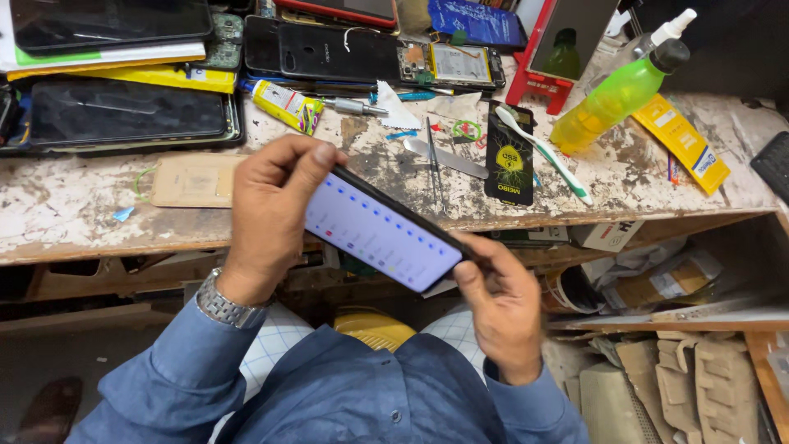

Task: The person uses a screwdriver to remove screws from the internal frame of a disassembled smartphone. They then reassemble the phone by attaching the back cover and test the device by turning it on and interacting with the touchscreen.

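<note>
We find both hands holding a slim black smartphone with a lit pale-lilac screen (380,232), tilted and held in the air just in front of the worn, paint-flaked wooden table (74,222). The left hand (271,215) is closed around the phone's upper end at about ten o'clock of the device, thumb pressed on its edge; the right hand (501,304) pinches the lower end at about four o'clock, fingers curled beneath it. The screen is on and shows rows of small coloured marks, so we judge the phone assembled and powered, with checking in hand; what remains we cannot tell. On the table at twelve o'clock of the phone lie metal tweezers (434,164) and a flat metal blade (444,158). At one o'clock we note a black packet with a yellow emblem (509,164) and a white toothbrush with green trim (544,154) laid across it; at two o'clock, a translucent green squeeze bottle (616,97) lying tilted. At eleven o'clock sits a yellow glue tube (283,105), and beyond it an opened phone with bare battery (444,64). A steel wristwatch (220,302) is on the left wrist.
</note>
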